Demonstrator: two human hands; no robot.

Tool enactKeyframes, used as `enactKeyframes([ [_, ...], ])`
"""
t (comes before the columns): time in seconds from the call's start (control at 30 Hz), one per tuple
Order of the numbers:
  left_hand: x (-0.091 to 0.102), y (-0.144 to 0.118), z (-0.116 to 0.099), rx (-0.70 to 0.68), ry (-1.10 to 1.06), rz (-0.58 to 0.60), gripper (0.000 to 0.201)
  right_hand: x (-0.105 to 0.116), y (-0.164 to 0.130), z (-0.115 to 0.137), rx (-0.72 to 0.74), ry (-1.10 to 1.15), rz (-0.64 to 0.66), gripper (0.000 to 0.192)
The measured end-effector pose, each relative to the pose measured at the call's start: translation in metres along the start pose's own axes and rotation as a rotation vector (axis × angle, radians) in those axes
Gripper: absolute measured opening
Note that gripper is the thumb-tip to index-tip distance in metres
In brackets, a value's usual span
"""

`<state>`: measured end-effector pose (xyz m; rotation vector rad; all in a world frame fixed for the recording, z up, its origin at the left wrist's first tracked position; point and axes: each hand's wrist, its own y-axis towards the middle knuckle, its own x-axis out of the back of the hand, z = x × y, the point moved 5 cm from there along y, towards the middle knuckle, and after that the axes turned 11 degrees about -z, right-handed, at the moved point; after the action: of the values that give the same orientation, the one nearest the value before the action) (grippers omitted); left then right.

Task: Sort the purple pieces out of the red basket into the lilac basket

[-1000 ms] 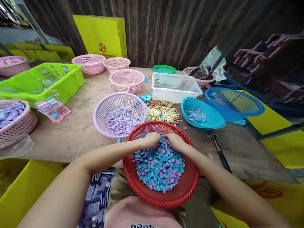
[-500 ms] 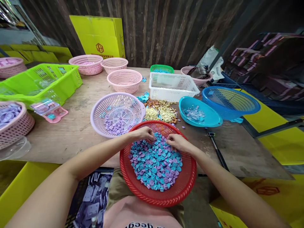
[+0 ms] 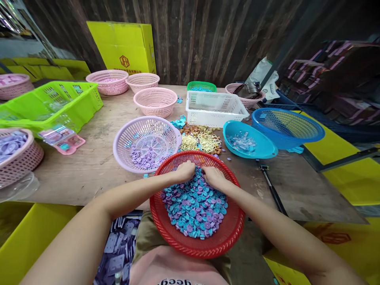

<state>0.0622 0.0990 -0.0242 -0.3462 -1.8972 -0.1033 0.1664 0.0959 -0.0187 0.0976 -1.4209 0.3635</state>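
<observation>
A red round basket rests on my lap against the table's near edge, filled with small blue and purple round pieces. My left hand and my right hand lie side by side at the far end of the heap, fingers curled down into the pieces. Whether either hand grips a piece is hidden by the knuckles. Just beyond them stands a lilac basket with a small pile of purple pieces.
On the wooden table are gold frames, a teal bowl, a blue basket, a white crate, pink baskets, a green tray. A black rod lies right of the red basket.
Both hands have slid back toward the far rim of the red basket and closed together. The view has shifted slightly.
</observation>
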Motion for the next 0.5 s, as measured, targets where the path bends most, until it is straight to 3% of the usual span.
enactKeyframes([
  [0.13, -0.008, 0.006, -0.003, -0.039, 0.070, 0.007, 0.017, -0.007, 0.004, 0.002, 0.013, -0.039, 0.050, 0.022],
  [0.23, -0.003, 0.011, 0.002, -0.027, 0.044, -0.002, 0.015, -0.004, 0.005, -0.004, -0.004, 0.020, 0.018, 0.017],
  [0.33, 0.007, 0.009, 0.008, 0.027, -0.308, 0.076, 0.015, 0.004, -0.001, -0.013, -0.068, 0.404, 0.068, 0.017],
  [0.43, 0.011, 0.000, 0.014, 0.224, -0.842, 0.305, 0.018, 0.016, -0.013, -0.019, -0.112, 0.952, 0.253, 0.023],
  [0.5, 0.012, -0.006, 0.014, 0.348, -1.062, 0.434, 0.019, 0.027, -0.018, -0.021, -0.103, 1.191, 0.306, 0.025],
])
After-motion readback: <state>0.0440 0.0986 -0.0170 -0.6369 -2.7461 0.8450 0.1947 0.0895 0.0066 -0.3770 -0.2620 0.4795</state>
